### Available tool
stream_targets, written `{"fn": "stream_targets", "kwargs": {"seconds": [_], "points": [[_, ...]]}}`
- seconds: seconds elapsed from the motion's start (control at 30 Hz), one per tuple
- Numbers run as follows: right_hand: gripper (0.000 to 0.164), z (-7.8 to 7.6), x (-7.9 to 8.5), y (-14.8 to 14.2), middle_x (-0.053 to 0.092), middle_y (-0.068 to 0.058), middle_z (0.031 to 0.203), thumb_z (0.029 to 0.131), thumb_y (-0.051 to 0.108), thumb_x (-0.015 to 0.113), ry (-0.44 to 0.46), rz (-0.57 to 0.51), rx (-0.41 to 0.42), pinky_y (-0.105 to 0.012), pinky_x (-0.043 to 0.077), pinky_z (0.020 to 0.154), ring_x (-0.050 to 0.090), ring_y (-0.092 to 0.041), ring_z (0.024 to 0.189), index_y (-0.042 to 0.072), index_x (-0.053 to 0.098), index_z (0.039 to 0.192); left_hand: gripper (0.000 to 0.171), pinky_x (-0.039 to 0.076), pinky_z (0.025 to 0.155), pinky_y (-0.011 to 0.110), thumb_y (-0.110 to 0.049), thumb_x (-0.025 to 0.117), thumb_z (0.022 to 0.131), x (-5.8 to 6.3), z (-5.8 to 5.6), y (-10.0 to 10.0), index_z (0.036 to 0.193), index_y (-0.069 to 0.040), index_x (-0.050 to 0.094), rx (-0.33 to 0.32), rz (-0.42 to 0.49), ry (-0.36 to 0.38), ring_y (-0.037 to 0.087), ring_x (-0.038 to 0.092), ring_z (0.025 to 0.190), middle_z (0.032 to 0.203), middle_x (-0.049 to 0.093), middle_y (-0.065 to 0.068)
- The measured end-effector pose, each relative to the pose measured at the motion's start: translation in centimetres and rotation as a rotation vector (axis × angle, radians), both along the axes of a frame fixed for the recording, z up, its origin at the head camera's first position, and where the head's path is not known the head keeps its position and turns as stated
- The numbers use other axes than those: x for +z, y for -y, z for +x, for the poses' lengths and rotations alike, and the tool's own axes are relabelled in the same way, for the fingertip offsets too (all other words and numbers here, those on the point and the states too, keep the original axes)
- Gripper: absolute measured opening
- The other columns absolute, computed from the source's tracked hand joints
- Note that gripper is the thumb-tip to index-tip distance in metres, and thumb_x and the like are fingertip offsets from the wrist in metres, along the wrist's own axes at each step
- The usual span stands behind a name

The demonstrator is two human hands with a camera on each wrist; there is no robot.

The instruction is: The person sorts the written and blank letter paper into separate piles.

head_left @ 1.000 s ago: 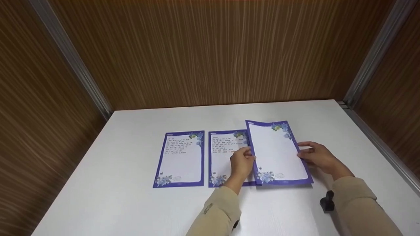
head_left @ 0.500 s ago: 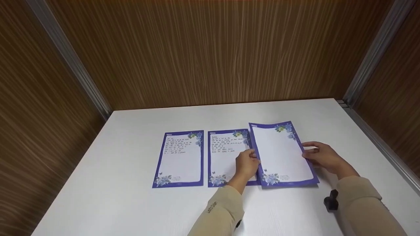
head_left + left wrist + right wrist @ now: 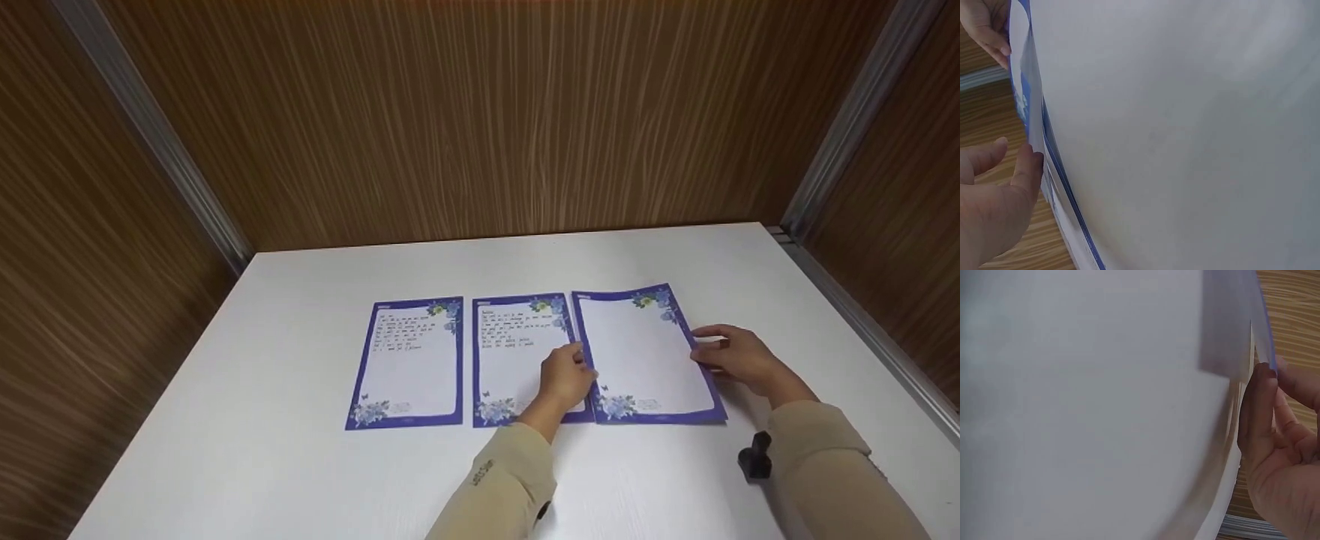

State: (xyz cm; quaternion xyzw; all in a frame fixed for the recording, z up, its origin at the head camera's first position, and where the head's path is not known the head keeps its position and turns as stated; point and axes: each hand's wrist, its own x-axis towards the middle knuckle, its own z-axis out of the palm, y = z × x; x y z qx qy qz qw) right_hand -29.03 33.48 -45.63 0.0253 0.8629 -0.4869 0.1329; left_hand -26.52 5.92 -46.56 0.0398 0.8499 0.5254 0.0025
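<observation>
A purple-bordered sheet of letter paper (image 3: 645, 352) with blue flowers and a blank middle is on the right in the head view, its right side raised. My right hand (image 3: 739, 360) pinches its right edge between thumb and fingers, as the right wrist view shows at the sheet's border (image 3: 1227, 326). At the left edge, my left hand (image 3: 564, 377) touches the paper with its fingertips; in the left wrist view its thumb (image 3: 988, 156) stands apart from the fingers (image 3: 1026, 177). A matching written sheet (image 3: 517, 371) lies beside it, partly covered by my left hand.
Another written sheet (image 3: 412, 379) lies farther left, a narrow gap from the middle one. All rest on a white table (image 3: 285, 480) with wood-grain panels (image 3: 480, 120) behind and at both sides. A small black object (image 3: 756, 461) shows at the right sleeve.
Both hands have shifted the blank sheet rightward and lowered it, so it overlaps the middle sheet less. The left thumb and fingers have come to its left edge; the two written sheets stay put.
</observation>
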Motion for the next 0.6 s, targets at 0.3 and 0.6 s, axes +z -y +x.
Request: {"fn": "stream_targets", "kwargs": {"seconds": [0.3, 0.6], "points": [[0.058, 0.06, 0.08, -0.02, 0.054, -0.025, 0.119, 0.092, 0.018, 0.065, -0.001, 0.064, -0.025, -0.035, 0.055, 0.081, 0.062, -0.021, 0.094, -0.009, 0.039, 0.136, 0.046, 0.051, 0.088, 0.026, 0.000, 0.071, 0.081, 0.11, 0.07, -0.14, 0.124, 0.008, 0.056, -0.022, 0.006, 0.015, 0.027, 0.063, 0.104, 0.113, 0.065, 0.018], [0.056, 0.16, 0.15, -0.14, 0.050, -0.028, 0.123, 0.094, 0.019, 0.060, 0.000, 0.099, -0.096, -0.041, 0.053, 0.087, 0.057, -0.029, 0.102, -0.008, 0.038, 0.137, 0.045, 0.050, 0.089, 0.027, 0.000, 0.071, 0.081, 0.24, 0.15, -0.14, 0.123, 0.008, 0.058, -0.013, 0.018, 0.023, 0.026, 0.063, 0.105, 0.113, 0.065, 0.018]]}}
